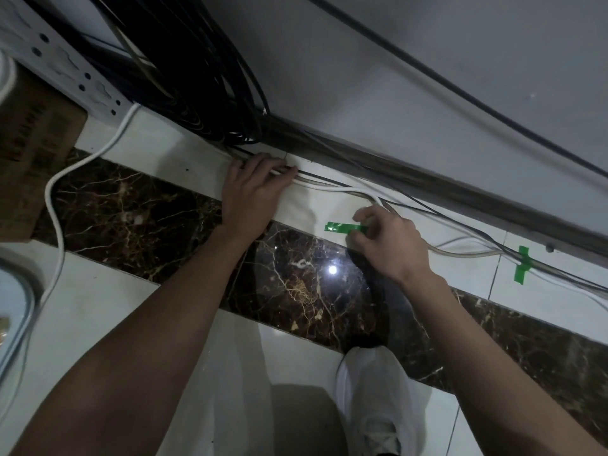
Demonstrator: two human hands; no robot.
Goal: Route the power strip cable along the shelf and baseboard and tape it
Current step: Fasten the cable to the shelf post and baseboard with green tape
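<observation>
The left hand (253, 192) lies flat and presses the white cable (342, 190) on the floor by the baseboard (427, 182). The right hand (388, 245) pinches a green tape strip (345, 227) just beside the cable.

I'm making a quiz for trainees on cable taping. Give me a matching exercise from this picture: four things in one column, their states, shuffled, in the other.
Things
1. left hand
2. right hand
3. stuck green tape piece
4. black cable bundle

States
A. hangs in loops against the wall
B. presses the white cable to the floor
C. pinches a loose green tape strip
D. lies across the cables on the floor

Pairs: 1-B, 2-C, 3-D, 4-A
</observation>
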